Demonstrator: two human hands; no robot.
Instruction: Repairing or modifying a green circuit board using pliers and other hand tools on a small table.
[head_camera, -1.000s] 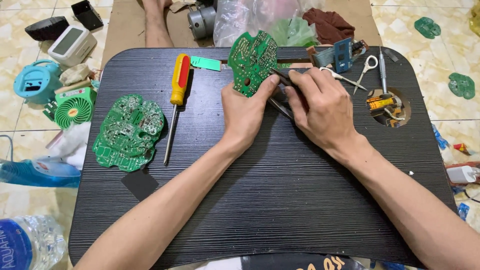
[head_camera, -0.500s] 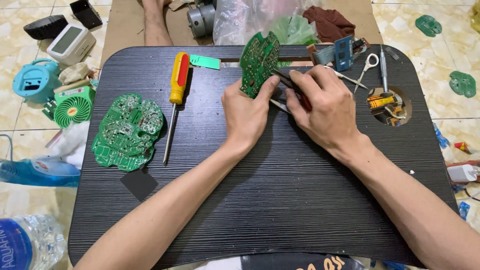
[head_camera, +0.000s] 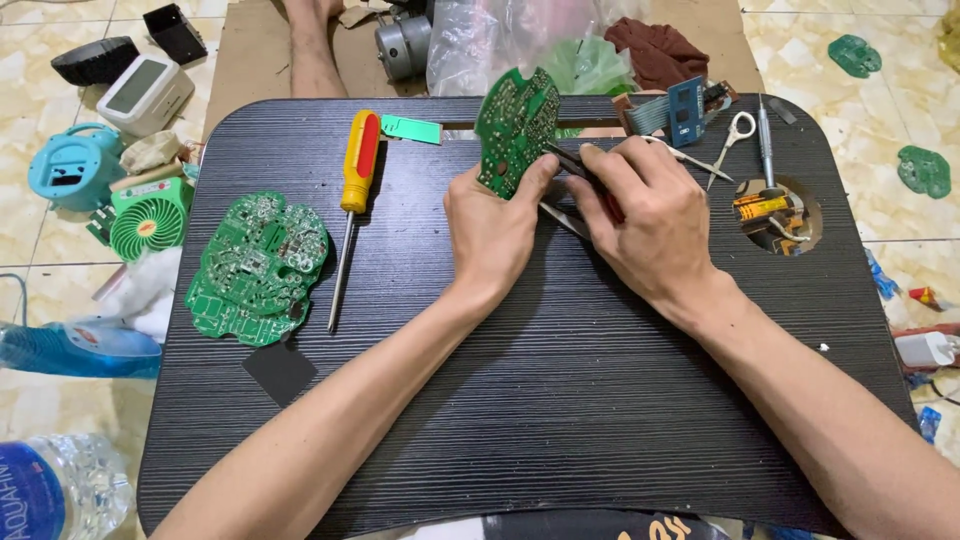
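Nearest the camera, two bare forearms run up across a dark ribbed surface (head_camera: 520, 400), and the near half of it carries nothing but those arms — the widest open room here. Close to the near left edge lies a small dark square patch (head_camera: 281, 371).

Further up, the left hand (head_camera: 495, 225) stands a green circuit board (head_camera: 515, 128) on its edge, nearly upright, thumb pressed on the lower right of its face and the other fingers closed behind it. The right hand (head_camera: 650, 225) sits just beside, its fingers clenched round a dark slim tool (head_camera: 562, 160) whose tip touches the board's right side. The two hands touch at the thumbs, and a thin metal piece shows beneath them; what it is cannot be told.

To the left, well apart from the hands, a pile of green circuit boards (head_camera: 258, 265) lies flat near the left edge, and a screwdriver (head_camera: 352, 190) with a yellow and red handle lies between the pile and the hands, its shaft pointing toward the camera. A strip of bare surface runs on either side of it.

To the right, a round hole (head_camera: 775, 212) in the surface holds small parts — near it lie small scissors (head_camera: 728, 140) and a thin grey tool (head_camera: 766, 145).

At the far edge rest a small green tag (head_camera: 410, 129) and a blue connector with a ribbon cable (head_camera: 672, 110). Beyond the left edge, on the tiled floor, stands a small green fan (head_camera: 148, 218).
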